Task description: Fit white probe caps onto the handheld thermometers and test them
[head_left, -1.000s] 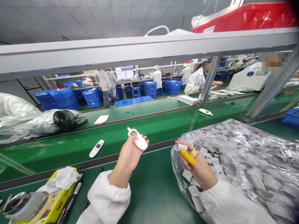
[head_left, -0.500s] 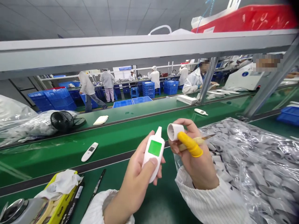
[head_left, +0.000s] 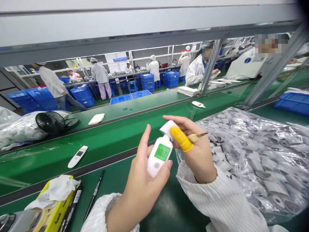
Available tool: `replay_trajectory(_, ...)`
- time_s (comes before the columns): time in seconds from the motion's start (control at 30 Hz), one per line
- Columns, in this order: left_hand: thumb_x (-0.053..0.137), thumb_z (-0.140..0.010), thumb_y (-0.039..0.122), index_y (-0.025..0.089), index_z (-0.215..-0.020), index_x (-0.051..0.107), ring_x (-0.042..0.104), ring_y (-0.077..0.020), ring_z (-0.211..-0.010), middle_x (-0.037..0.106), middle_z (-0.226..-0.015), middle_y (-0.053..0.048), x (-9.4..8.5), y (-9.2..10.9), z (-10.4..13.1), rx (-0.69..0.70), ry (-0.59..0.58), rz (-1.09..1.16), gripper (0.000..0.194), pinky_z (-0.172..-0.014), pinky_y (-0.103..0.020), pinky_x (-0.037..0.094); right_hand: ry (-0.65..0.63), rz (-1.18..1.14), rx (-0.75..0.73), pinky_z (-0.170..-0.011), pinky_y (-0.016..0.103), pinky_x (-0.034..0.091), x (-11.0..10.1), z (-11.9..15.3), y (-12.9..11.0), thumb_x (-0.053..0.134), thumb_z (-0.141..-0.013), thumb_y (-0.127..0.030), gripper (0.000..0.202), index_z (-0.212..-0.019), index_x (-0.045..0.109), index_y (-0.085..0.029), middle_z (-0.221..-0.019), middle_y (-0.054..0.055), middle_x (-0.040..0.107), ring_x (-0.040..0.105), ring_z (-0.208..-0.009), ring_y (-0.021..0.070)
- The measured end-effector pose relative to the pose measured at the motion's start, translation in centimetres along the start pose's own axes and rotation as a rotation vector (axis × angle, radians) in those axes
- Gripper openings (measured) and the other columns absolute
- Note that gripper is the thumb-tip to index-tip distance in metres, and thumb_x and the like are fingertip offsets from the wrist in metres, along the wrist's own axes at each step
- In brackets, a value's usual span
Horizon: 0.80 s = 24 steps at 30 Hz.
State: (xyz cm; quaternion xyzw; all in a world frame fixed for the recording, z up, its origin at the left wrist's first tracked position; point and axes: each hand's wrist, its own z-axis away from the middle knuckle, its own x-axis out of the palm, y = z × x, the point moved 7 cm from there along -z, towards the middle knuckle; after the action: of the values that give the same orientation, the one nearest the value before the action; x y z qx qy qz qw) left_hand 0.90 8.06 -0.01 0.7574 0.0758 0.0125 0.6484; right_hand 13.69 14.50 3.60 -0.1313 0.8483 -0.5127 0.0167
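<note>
A white ear thermometer (head_left: 156, 162) with a lit green screen showing digits lies in my left hand (head_left: 142, 183). The left thumb rests along its right side and the index finger points up. My right hand (head_left: 196, 146), with a yellow finger cot on the thumb, grips a white cap (head_left: 169, 126). The cap sits over the thermometer's probe tip, which it hides; how far on it is I cannot tell. A thin brown-tipped tool (head_left: 198, 136), perhaps a brush or pick, is also tucked in the right hand.
A clear bag of grey-white caps (head_left: 256, 164) lies at right. Other thermometers (head_left: 77, 157) rest on the green conveyor belt (head_left: 116, 137). At left are a black pen-like tool (head_left: 94, 195), a yellow box (head_left: 59, 206) and a small black fan (head_left: 49, 122). Co-workers are beyond the rail.
The right hand has brought the cap left and over the thermometer's tip. The left thumb has slid off the button to the side. Digits now show on the screen. The view has tilted down.
</note>
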Motion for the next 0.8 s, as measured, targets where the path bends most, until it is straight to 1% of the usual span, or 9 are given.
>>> replay_trajectory(0.1,0.071,-0.086,0.033,0.038,-0.157,0.021,0.054,-0.0106,-0.057,0.070,-0.097,-0.001,0.1,0.1,0.1,0.000,-0.017,-0.017,0.087,-0.052,-0.019,0.045,-0.053,0.013,-0.012,-0.054,0.021,0.053,0.3,-0.1,0.0,0.071,-0.086,-0.036,0.022,-0.103,0.075,-0.023,-0.089,0.004,0.073,0.068,-0.072,0.0139)
replay_trajectory(0.17,0.071,-0.087,0.033,0.039,-0.158,0.017,0.054,-0.0106,-0.056,0.069,-0.091,0.001,0.2,0.2,0.1,0.025,-0.019,-0.037,0.090,-0.053,-0.019,0.044,-0.024,0.039,-0.033,-0.051,0.021,0.053,0.0,-0.1,-0.1,0.070,-0.086,-0.035,0.022,-0.104,0.075,-0.022,-0.087,0.004,0.074,0.068,-0.071,0.0144)
replay_trajectory(0.23,0.072,-0.086,0.031,0.037,-0.158,0.015,0.054,-0.0111,-0.056,0.067,-0.084,0.002,0.2,0.3,0.2,0.054,-0.003,-0.054,0.092,-0.053,-0.019,0.044,0.010,0.092,-0.095,-0.053,0.022,0.053,-0.2,-0.1,-0.5,0.070,-0.086,-0.032,0.022,-0.105,0.075,-0.022,-0.090,0.004,0.075,0.068,-0.070,0.0142)
replay_trajectory(0.33,0.073,-0.085,0.028,0.034,-0.158,0.021,0.055,-0.0124,-0.055,0.064,-0.076,0.003,0.2,0.1,0.1,0.048,0.020,-0.049,0.089,-0.052,-0.020,0.044,-0.031,0.185,-0.192,-0.055,0.023,0.053,0.4,0.2,-1.0,0.069,-0.086,-0.028,0.020,-0.103,0.077,-0.022,-0.092,0.004,0.076,0.067,-0.068,0.0130)
replay_trajectory(0.4,0.073,-0.085,0.028,0.032,-0.156,0.027,0.055,-0.0134,-0.055,0.063,-0.073,0.003,0.3,-0.2,0.0,0.033,0.008,-0.036,0.084,-0.051,-0.022,0.044,-0.030,0.205,-0.210,-0.054,0.023,0.053,0.6,0.3,-1.0,0.069,-0.086,-0.028,0.020,-0.103,0.077,-0.022,-0.089,0.003,0.076,0.065,-0.064,0.0122)
replay_trajectory(0.47,0.072,-0.086,0.031,0.034,-0.155,0.029,0.055,-0.0139,-0.056,0.065,-0.076,0.001,0.2,-0.1,0.1,0.030,-0.023,-0.030,0.082,-0.053,-0.022,0.046,0.001,0.190,-0.202,-0.054,0.024,0.052,0.4,0.3,-1.0,0.069,-0.086,-0.028,0.021,-0.105,0.076,-0.023,-0.087,0.002,0.075,0.063,-0.062,0.0116)
replay_trajectory(0.6,0.064,-0.093,0.034,0.043,-0.158,0.013,0.061,-0.0146,-0.068,0.069,-0.093,-0.001,0.0,0.4,0.7,0.009,-0.132,0.036,0.083,-0.066,-0.023,0.052,-0.001,0.106,-0.163,-0.055,0.022,0.052,0.0,0.0,-0.9,0.069,-0.088,-0.032,0.020,-0.104,0.076,-0.024,-0.087,0.001,0.075,0.065,-0.065,0.0114)
replay_trajectory(0.7,0.057,-0.097,0.033,0.042,-0.158,0.010,0.062,-0.0150,-0.070,0.068,-0.092,-0.003,-0.1,0.6,1.0,-0.033,-0.180,0.099,0.078,-0.070,-0.024,0.053,-0.033,0.073,-0.134,-0.055,0.023,0.053,-0.2,-0.3,-0.9,0.070,-0.087,-0.039,0.021,-0.101,0.077,-0.023,-0.083,0.001,0.074,0.066,-0.065,0.0124)
replay_trajectory(0.8,0.056,-0.097,0.035,0.040,-0.158,0.009,0.062,-0.0158,-0.068,0.068,-0.095,-0.004,0.4,0.4,0.9,-0.064,-0.226,0.154,0.077,-0.066,-0.026,0.054,-0.030,0.071,-0.115,-0.056,0.022,0.053,-0.5,-0.4,-1.0,0.071,-0.087,-0.038,0.021,-0.100,0.077,-0.023,-0.083,0.001,0.074,0.067,-0.067,0.0126)
